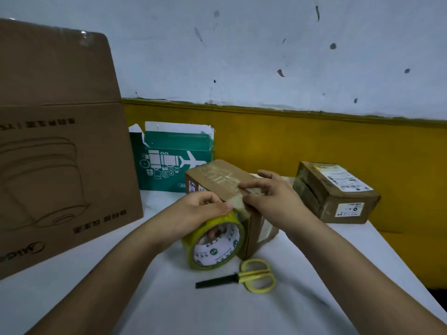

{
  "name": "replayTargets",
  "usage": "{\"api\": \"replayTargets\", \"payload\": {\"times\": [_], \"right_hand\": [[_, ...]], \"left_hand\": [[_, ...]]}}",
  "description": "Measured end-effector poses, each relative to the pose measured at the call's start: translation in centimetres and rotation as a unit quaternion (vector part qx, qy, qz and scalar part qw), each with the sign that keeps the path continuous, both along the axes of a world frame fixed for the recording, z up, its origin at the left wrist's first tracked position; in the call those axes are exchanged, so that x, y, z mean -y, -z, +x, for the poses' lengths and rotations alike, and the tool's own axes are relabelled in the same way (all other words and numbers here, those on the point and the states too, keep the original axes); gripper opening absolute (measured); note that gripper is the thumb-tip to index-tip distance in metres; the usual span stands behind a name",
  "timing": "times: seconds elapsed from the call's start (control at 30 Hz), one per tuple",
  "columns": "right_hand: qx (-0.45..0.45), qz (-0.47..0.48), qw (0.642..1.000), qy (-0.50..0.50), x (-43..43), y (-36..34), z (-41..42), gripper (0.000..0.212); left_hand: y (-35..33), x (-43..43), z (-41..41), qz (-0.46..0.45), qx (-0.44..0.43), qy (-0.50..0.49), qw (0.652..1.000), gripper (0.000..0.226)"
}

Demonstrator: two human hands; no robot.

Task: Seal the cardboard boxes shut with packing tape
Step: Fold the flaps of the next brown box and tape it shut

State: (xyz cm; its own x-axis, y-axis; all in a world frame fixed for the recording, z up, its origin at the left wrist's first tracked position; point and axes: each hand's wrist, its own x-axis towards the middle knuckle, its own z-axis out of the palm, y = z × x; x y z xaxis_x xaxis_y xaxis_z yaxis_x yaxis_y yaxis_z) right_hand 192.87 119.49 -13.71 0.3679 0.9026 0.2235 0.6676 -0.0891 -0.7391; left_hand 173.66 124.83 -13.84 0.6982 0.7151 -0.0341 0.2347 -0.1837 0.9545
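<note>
Two grips work one small brown cardboard box (pixel 217 175), mid-way across the white counter (pixel 242 310), its long axis running away from me. My left grip (pixel 203 209) curls round the yellow-edged roll of packing tape (pixel 217 255) at the box's near end. My right grip (pixel 273 197), fingers flat, presses the strip onto the top. I judge cutting comes next: the yellow-handled scissors (pixel 256 275) lie just beside the roll, nearer my right.

The tape roll (pixel 215 247) has a white core printed with round green "HY" marks; the finer print around them is too small to read. The big brown box (pixel 60 153) at the tabletop's left edge carries upside-down Chinese lines and an oval logo cut off by the frame. Neither is legible. Labels on the middle box (pixel 217 175) and the right box (pixel 338 192) are unreadable. The green box (pixel 169 163) at the back edge shows only plane and parcel pictograms.
</note>
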Motion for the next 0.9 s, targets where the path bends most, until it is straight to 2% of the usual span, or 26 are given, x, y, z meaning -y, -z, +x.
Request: {"api": "replayTargets", "payload": {"times": [0.07, 0.13, 0.2, 0.23, 0.27, 0.33, 0.4, 0.43, 0.53, 0.63, 0.67, 0.7, 0.73, 0.77, 0.8, 0.83, 0.9], "right_hand": [[0.011, -0.009, 1.0, 0.009, 0.2, -0.4, -0.3, 0.023], [0.127, 0.01, 0.991, 0.046, 1.5, -0.2, -1.0, 0.024], [0.246, 0.153, 0.955, 0.061, 4.4, 0.7, -1.6, 0.02], [0.29, 0.203, 0.935, 0.034, 6.2, 1.6, -1.6, 0.017], [0.331, 0.202, 0.922, -0.013, 7.7, 2.7, -1.5, 0.014], [0.362, 0.082, 0.919, -0.136, 9.6, 5.0, -0.4, 0.017], [0.302, -0.028, 0.928, -0.217, 10.2, 6.2, 0.6, 0.023], [0.275, -0.045, 0.93, -0.239, 10.2, 6.3, 0.9, 0.025], [0.299, -0.06, 0.92, -0.244, 10.0, 5.0, 0.7, 0.023], [0.422, -0.097, 0.88, -0.197, 11.6, 3.9, 1.4, 0.034], [0.435, -0.106, 0.878, -0.168, 12.6, 3.2, 1.8, 0.037], [0.404, -0.095, 0.9, -0.132, 13.7, 2.1, 2.3, 0.036], [0.328, -0.073, 0.937, -0.093, 14.5, 0.8, 2.7, 0.03], [0.228, -0.007, 0.972, -0.055, 14.6, -0.2, 3.1, 0.022], [0.134, 0.071, 0.988, -0.019, 14.0, -1.2, 3.5, 0.014], [0.065, 0.136, 0.989, 0.003, 12.4, -1.8, 3.5, 0.009], [-0.074, 0.176, 0.981, -0.02, 7.7, -2.9, 1.7, 0.003]], "left_hand": [[-0.1, 0.0, 0.0, 0.003, 0.003, -0.009, 1.0, 0.04], [-0.2, -0.1, -0.1, 0.003, 0.011, -0.012, 1.0, 0.048], [-0.1, 0.0, -0.1, 0.015, 0.007, -0.016, 1.0, 0.049], [0.0, 0.1, -0.1, 0.022, 0.001, -0.018, 1.0, 0.045], [0.0, 0.1, 0.1, 0.024, -0.005, -0.02, 0.999, 0.041], [0.1, 0.2, 0.4, 0.023, -0.014, -0.02, 0.999, 0.036], [0.0, 0.4, 0.7, 0.016, -0.027, -0.016, 0.999, 0.038], [-0.1, 0.5, 0.7, 0.012, -0.034, -0.015, 0.999, 0.039], [-0.7, 0.8, 0.8, 0.011, -0.066, -0.017, 0.998, 0.037], [-1.0, 0.5, 1.1, 0.033, -0.103, -0.035, 0.994, 0.038], [-0.9, 0.3, 1.2, 0.034, -0.109, -0.031, 0.993, 0.038], [-0.8, 0.1, 1.3, 0.037, -0.116, -0.021, 0.992, 0.037], [-0.5, 0.0, 1.3, 0.037, -0.128, -0.011, 0.991, 0.034], [-0.3, -0.1, 1.4, 0.029, -0.136, 0.0, 0.99, 0.031], [-0.1, 0.0, 1.4, 0.012, -0.136, 0.01, 0.991, 0.027], [0.0, 0.0, 1.5, -0.002, -0.133, 0.014, 0.991, 0.025], [-0.1, 0.2, 1.8, 0.002, -0.137, 0.004, 0.991, 0.025]]}}
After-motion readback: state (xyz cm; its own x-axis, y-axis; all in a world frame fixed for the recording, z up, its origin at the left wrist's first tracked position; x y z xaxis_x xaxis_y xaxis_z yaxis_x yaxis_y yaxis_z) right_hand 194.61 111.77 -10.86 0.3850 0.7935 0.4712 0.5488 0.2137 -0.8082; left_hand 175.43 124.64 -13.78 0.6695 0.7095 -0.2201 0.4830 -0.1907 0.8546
